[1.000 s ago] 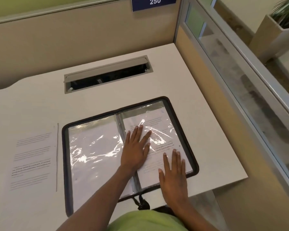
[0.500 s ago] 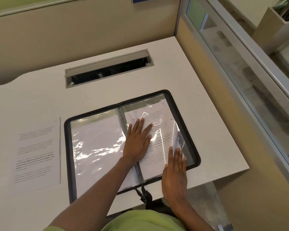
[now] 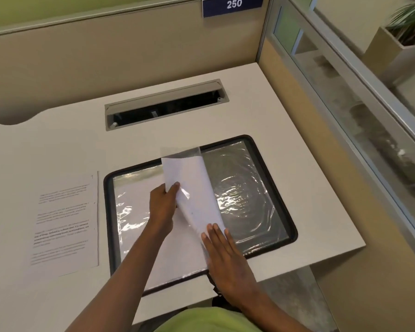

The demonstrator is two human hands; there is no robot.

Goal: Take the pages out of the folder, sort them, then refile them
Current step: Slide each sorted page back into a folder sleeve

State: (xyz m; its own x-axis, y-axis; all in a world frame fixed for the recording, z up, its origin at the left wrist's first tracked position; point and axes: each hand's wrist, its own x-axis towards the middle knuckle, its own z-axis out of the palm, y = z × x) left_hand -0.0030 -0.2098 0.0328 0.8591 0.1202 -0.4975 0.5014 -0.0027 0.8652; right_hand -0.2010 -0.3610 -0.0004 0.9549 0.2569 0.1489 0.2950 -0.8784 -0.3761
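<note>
White desk [image 3: 285, 111]: folder [image 3: 249, 212] open before us, loose page [image 3: 65, 221] just left. Our left hand [image 3: 162, 207] pinches raised sleeve [image 3: 180, 153], filed page [image 3: 189, 180] inside; right hand [image 3: 225, 257] flat, fingers straight, on its lower corner. We should turn slowly, avoid creasing.

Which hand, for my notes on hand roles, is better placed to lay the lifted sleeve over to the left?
Left. The left hand pinches the lifted plastic sleeve at its edge, over the left half of the folder; the right hand lies flat at the sleeve's lower corner.
</note>
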